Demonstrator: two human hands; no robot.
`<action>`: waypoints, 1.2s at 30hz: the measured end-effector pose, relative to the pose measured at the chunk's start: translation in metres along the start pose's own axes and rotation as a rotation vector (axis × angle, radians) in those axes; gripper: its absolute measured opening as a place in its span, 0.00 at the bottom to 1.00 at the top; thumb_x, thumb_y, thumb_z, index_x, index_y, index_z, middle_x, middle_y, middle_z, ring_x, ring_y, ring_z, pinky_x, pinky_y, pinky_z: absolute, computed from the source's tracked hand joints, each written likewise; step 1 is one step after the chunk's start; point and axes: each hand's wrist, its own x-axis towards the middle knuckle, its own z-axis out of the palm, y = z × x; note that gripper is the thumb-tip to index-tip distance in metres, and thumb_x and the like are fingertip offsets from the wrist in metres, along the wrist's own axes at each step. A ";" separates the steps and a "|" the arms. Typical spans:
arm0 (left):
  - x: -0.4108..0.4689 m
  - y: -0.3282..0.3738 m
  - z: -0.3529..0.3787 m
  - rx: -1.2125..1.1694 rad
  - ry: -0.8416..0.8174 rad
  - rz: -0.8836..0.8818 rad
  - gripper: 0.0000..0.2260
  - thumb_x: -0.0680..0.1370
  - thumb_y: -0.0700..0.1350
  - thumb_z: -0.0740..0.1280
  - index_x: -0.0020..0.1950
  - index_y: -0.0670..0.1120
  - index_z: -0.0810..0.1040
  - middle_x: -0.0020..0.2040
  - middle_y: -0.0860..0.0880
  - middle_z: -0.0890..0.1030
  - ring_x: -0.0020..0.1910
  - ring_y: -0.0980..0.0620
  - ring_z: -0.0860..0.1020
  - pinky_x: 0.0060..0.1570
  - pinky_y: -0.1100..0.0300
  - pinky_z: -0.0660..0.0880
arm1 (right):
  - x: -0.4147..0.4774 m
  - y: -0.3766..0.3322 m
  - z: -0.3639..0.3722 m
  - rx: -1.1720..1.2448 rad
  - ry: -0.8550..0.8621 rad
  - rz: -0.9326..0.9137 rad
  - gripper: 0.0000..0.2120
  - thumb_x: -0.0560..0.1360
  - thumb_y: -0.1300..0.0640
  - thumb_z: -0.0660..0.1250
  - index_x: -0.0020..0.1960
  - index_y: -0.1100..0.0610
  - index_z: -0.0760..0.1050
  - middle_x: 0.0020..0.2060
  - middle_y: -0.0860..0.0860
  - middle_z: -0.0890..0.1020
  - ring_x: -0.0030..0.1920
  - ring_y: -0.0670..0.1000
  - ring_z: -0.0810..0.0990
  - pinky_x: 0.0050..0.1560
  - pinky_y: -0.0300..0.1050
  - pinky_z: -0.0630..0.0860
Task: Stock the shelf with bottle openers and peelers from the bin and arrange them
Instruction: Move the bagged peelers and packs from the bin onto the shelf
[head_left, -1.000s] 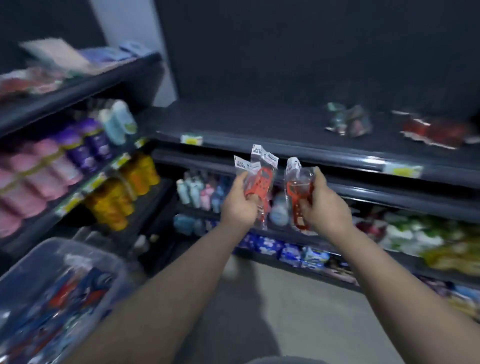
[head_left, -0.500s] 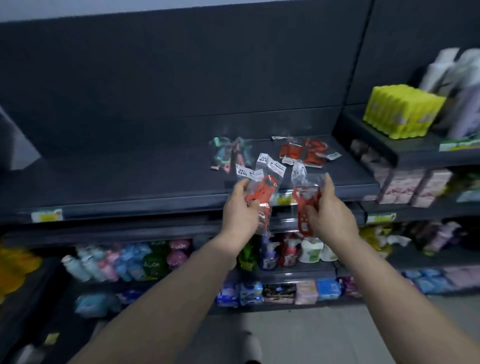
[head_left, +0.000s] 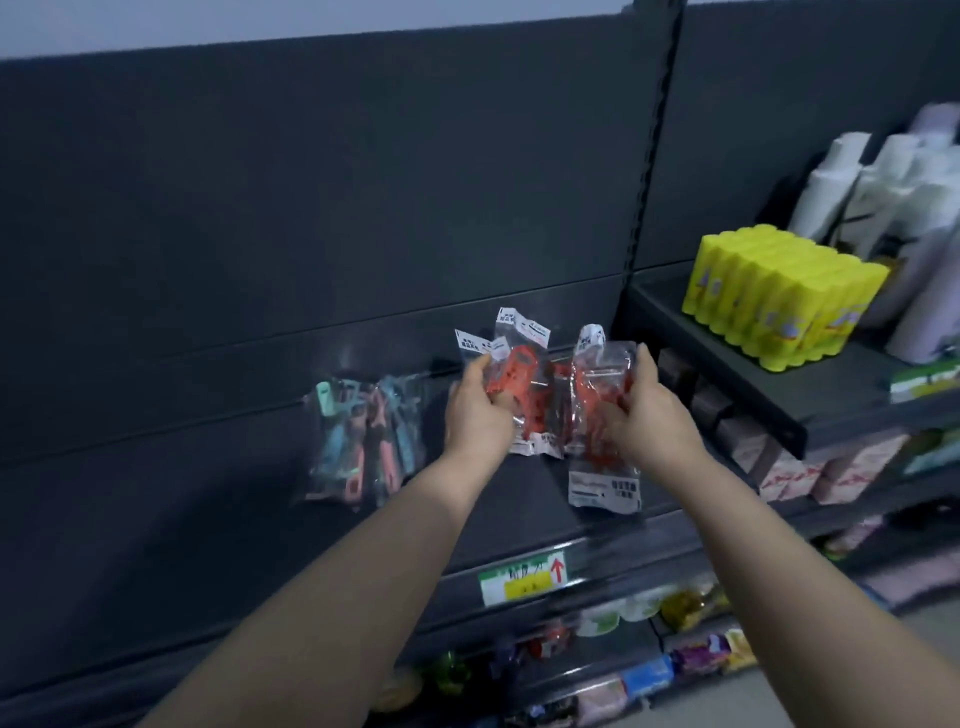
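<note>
Ahead, dark store shelf (head_left: 208, 493); hands (head_left: 475, 415) (head_left: 647, 423) each tight around red opener packets (head_left: 519, 389) (head_left: 602, 384).

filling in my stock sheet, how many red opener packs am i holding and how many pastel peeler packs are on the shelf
red opener packs: 3 held, left hand 2, right hand 1
pastel peeler packs on the shelf: too blurred to count
total counted: 3

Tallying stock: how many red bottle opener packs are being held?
3: two overlapping bottle opener packs in the left hand, one pack in the right hand. Others may hide behind them.
</note>
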 end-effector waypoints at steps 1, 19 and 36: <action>0.009 -0.001 0.008 0.033 -0.023 -0.007 0.22 0.79 0.43 0.64 0.72 0.52 0.67 0.67 0.47 0.71 0.64 0.47 0.72 0.60 0.60 0.68 | 0.010 0.002 0.001 0.032 -0.003 -0.010 0.37 0.77 0.51 0.63 0.77 0.56 0.46 0.58 0.60 0.79 0.56 0.63 0.78 0.49 0.52 0.73; 0.010 0.007 0.013 0.824 0.046 0.131 0.15 0.79 0.46 0.60 0.65 0.45 0.73 0.64 0.46 0.73 0.62 0.44 0.69 0.57 0.49 0.70 | 0.070 0.001 0.026 -0.543 -0.184 -0.526 0.22 0.79 0.55 0.55 0.73 0.49 0.63 0.73 0.53 0.63 0.74 0.58 0.59 0.69 0.59 0.59; -0.268 -0.090 -0.163 1.067 0.453 -0.710 0.13 0.76 0.46 0.61 0.60 0.49 0.75 0.58 0.47 0.76 0.61 0.44 0.71 0.54 0.50 0.70 | -0.151 -0.152 0.098 -0.242 -0.473 -1.490 0.11 0.80 0.54 0.57 0.61 0.51 0.71 0.58 0.51 0.76 0.59 0.55 0.73 0.51 0.48 0.69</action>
